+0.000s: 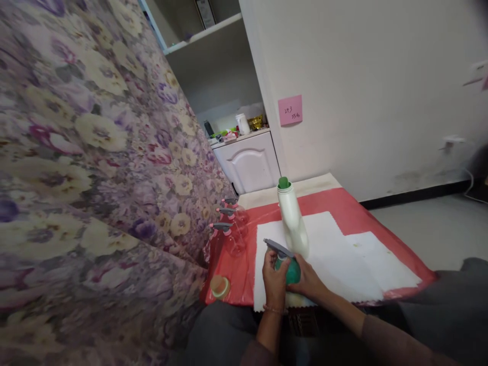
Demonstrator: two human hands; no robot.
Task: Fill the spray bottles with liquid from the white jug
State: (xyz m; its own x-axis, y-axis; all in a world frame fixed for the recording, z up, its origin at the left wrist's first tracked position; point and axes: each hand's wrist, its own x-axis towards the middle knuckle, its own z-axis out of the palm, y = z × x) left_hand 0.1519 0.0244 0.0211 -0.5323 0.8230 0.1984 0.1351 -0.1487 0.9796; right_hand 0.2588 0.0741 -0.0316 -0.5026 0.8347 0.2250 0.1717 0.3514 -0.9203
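**Both hands on a green spray bottle**

Head view: the left hand [273,277] and right hand [308,282] wrap a green spray bottle [293,270] at the near edge of the red table [354,211], fingers curled tight around it. Its body is mostly hidden; only the grey trigger head shows. A white bottle [293,218] stands just behind. Pink spray bottles [229,236] blur against the floral curtain [95,152].

At frame centre, the detergent bottle [292,216] stands on the paper sheet [343,259] covering the table [354,208]. Below it, both hands enclose a spray bottle [290,267]. Three trigger sprayers [229,229] stand left, along the curtain [84,168].
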